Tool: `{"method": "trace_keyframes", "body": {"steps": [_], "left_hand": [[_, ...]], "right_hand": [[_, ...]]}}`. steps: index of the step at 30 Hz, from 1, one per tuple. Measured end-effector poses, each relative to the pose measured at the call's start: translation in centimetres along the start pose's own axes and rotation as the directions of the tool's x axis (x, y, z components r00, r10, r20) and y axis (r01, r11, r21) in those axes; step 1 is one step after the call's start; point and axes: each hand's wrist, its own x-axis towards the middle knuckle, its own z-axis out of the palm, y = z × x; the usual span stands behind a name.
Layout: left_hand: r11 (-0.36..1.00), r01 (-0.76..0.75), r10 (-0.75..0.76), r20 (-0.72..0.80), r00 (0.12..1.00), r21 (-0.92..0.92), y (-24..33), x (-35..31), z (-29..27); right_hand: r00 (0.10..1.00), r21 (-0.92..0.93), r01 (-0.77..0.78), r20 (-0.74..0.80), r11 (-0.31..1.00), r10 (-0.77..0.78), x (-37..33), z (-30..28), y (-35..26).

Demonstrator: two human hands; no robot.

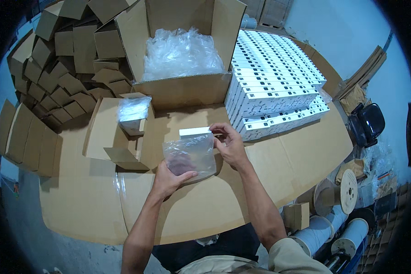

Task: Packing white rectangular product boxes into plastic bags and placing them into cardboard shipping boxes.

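Note:
In front of me my left hand (pixel 169 178) grips a clear plastic bag (pixel 189 157) by its lower left part, with the thumb across its front. A slim white box (pixel 195 132) shows just above the bag's top edge. The fingers of my right hand (pixel 229 144) close on the box's right end, and the thumb lies by the bag's upper right side. How much of the box is inside the bag cannot be made out. Left of the bag stands an open cardboard carton (pixel 123 157) with plastic-wrapped white boxes (pixel 134 112) in it.
Behind is a large open carton (pixel 182 89) full of clear plastic bags (pixel 182 52). Stacked white boxes (pixel 278 86) rise at the right, brown cartons (pixel 73 68) at the left. Cardboard covers the table (pixel 192 219). Cable spools (pixel 349 192) and a black chair (pixel 367 123) stand right.

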Motion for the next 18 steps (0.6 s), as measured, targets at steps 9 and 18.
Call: {"method": "trace_keyframes", "body": {"steps": [9, 18], "left_hand": [[0.999, -0.007, 0.006, 0.026, 1.000, 0.034, 0.2, -0.1, 0.0], [0.999, -0.026, 0.025, 0.027, 0.999, 0.038, 0.6, -0.1, 0.2]], "right_hand": [[1.000, -0.059, 0.020, 0.024, 0.998, -0.018, -0.1, 0.4, -0.8], [0.998, -0.072, -0.023, 0.064, 0.997, 0.028, -0.5, 0.0, -1.3]]}}
